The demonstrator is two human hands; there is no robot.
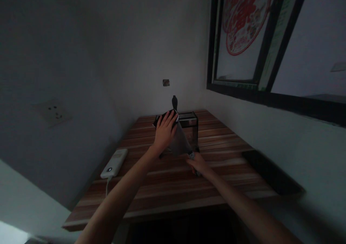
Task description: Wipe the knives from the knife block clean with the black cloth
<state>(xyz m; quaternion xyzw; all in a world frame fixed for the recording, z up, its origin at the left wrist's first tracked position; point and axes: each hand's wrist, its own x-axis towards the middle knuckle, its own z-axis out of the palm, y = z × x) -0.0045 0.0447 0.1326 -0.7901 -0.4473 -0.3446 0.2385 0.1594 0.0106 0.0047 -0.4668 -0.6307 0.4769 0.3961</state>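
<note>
A cleaver (179, 143) with a broad grey blade is tilted over the table, its handle low on the right. My right hand (200, 163) is closed around that handle. Against the upper part of the blade, my left hand (165, 130) presses a black cloth (157, 120) with a pale edge, fingers spread over it. Directly behind the blade stands a clear-sided knife stand (193, 123) with a dark frame, partly hidden by the cleaver and my left hand. A black handle (174, 101) sticks up above it.
A white power bank (115, 163) with a cable lies on the left of the wood-grain table (167, 186). At the right edge is a flat black object (273, 172). Walls border the table, with a socket (54, 112) on the left and a framed picture (243, 24) on the right.
</note>
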